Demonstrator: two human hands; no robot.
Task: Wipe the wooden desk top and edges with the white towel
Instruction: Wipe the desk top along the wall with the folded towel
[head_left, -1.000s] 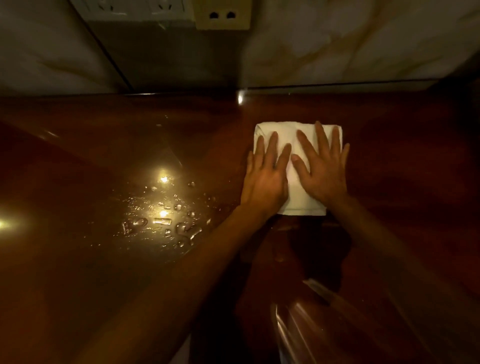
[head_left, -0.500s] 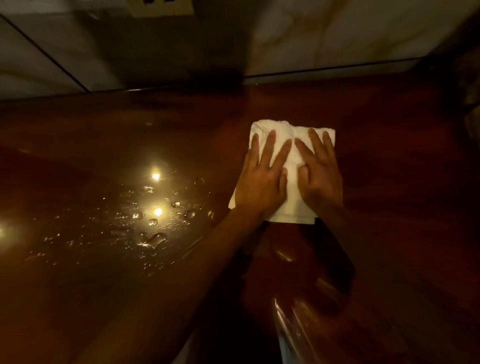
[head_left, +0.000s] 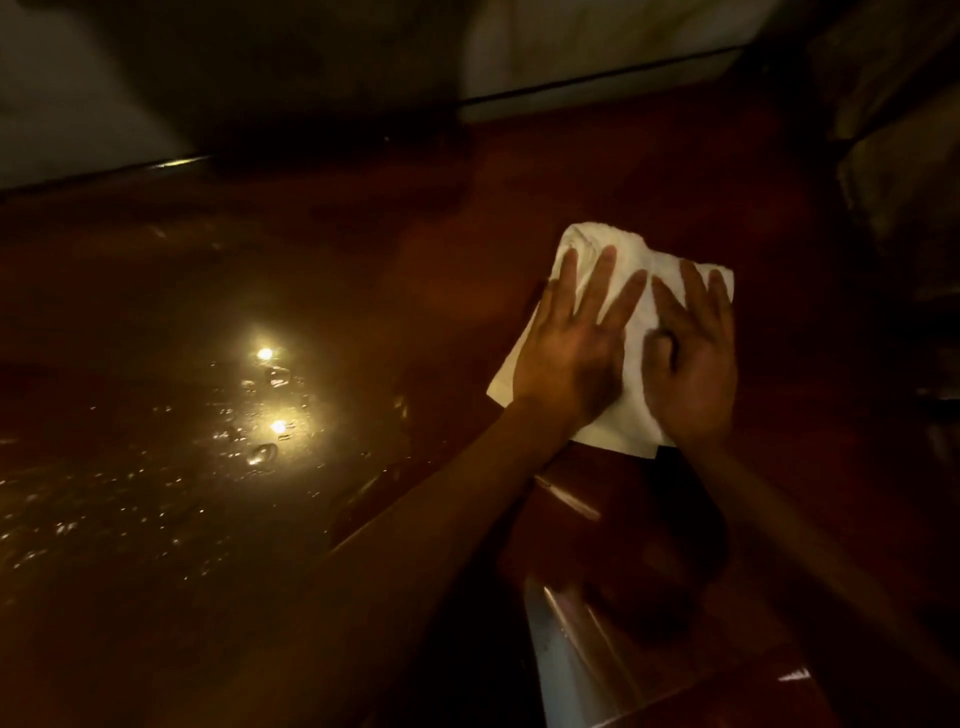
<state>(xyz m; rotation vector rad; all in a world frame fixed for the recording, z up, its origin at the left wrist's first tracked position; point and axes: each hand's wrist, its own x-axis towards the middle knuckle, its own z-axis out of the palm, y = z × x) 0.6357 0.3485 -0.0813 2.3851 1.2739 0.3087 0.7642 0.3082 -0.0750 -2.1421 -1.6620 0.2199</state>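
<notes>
A folded white towel (head_left: 636, 270) lies flat on the glossy dark red wooden desk top (head_left: 363, 291), right of centre. My left hand (head_left: 569, 348) presses palm-down on the towel's left half, fingers spread. My right hand (head_left: 693, 364) presses flat on its right half, the index finger curled in. The towel's far left corner is bunched up and its near left corner sticks out past my left wrist. Both hands cover most of the cloth.
Water droplets (head_left: 260, 452) and two bright light reflections (head_left: 265, 354) sit on the desk to the left. A pale marble wall (head_left: 597, 36) rises behind the desk's back edge. A shiny curved desk edge (head_left: 566, 660) shows near me. Dark shapes stand far right.
The towel and both hands have slid toward me and slightly right, and the towel has turned and bunched at its far corner. The wall sockets have left the view.
</notes>
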